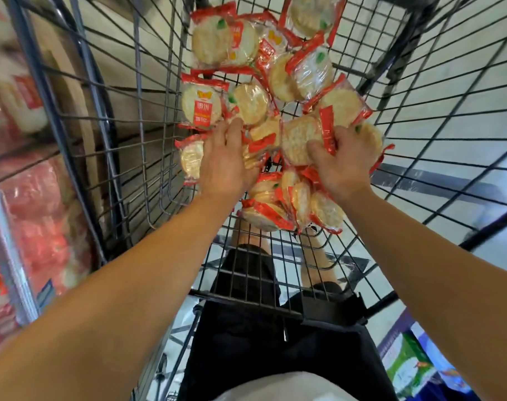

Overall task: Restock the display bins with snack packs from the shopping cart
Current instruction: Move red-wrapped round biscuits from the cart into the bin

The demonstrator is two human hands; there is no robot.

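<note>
Several red-and-clear snack packs (246,102) of round rice crackers lie heaped on the floor of the wire shopping cart (148,157). Both my arms reach down into it. My left hand (224,160) lies on the pile with its fingers curled over packs at the left. My right hand (345,162) grips a bunch of packs (298,140), thumb pressed on the front one. More packs (293,204) sit just below my hands.
At the left, blurred, stands a display bin (6,244) with a clear front panel, filled with similar red packs. Green and blue packaged goods (411,369) show at the lower right. The cart's wire walls rise on all sides.
</note>
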